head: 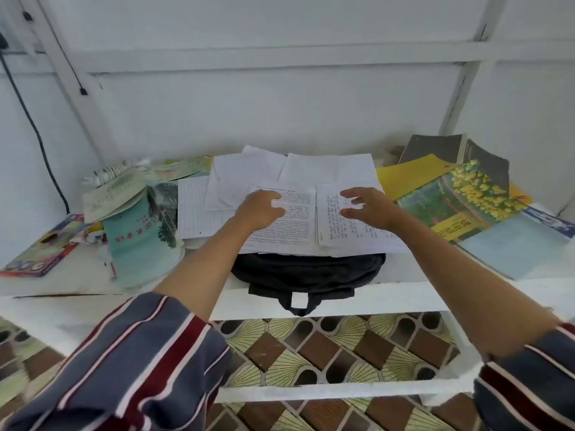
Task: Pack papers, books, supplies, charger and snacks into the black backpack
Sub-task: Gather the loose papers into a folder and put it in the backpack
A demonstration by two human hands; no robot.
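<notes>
The black backpack (306, 275) lies flat on the white table (77, 275), its handle loop hanging over the front edge. Several loose papers (292, 169) are spread over its far half. My left hand (263, 208) rests flat on a printed sheet (289, 225). My right hand (368, 206) hovers with spread fingers over a handwritten sheet (339, 225). Books lie to both sides: a teal book (140, 241) on the left, a green and yellow book (460, 203) on the right.
A colourful flat box (43, 247) lies at the far left near the table edge. A spiral notebook (112, 191) sits on the teal book. A black cable (34, 129) runs down the left wall. Dark and yellow notebooks (435, 160) are stacked at the back right.
</notes>
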